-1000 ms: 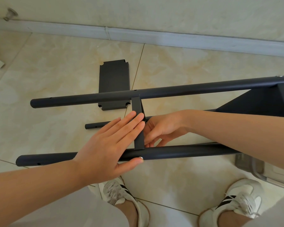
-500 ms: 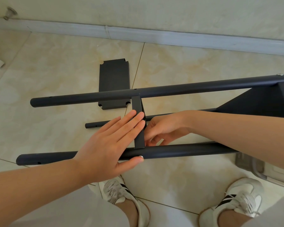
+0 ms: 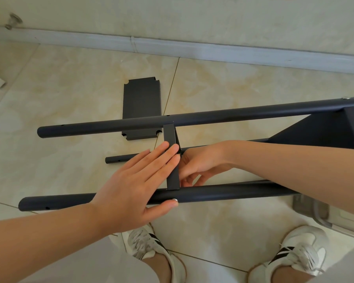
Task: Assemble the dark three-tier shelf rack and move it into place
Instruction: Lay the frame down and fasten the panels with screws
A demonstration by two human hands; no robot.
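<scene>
Left hand, laid flat with fingers straight and together: the fingertips are pressed against the left face of the middle shelf panel, a dark rectangular metal sheet seen edge-on, and the thumb is set against the near tube, a dark round metal upright. Nothing is gripped by it. Right hand, reaching in from the right behind the same panel, is shown with fingers curled toward the panel's right face. Whether anything is pinched in them cannot be told, as they are partly hidden by the panel.

The partly built dark metal rack is seen lying on its side on the beige tiled floor, directly ahead of the feet and short of the wall. The middle shelf panel spans from the near tube to the far tube, a matching dark upright, and touches both. A third tube is visible lower down, between the two. At the right, the end shelf panel, a dark flat sheet, meets the tube ends.

A loose shelf panel, dark, flat and notched at its corners, lies on the floor beyond the far tube and is partly covered by it. A white skirting board runs along the wall, and white sneakers with black stripes appear at the lower edge.
</scene>
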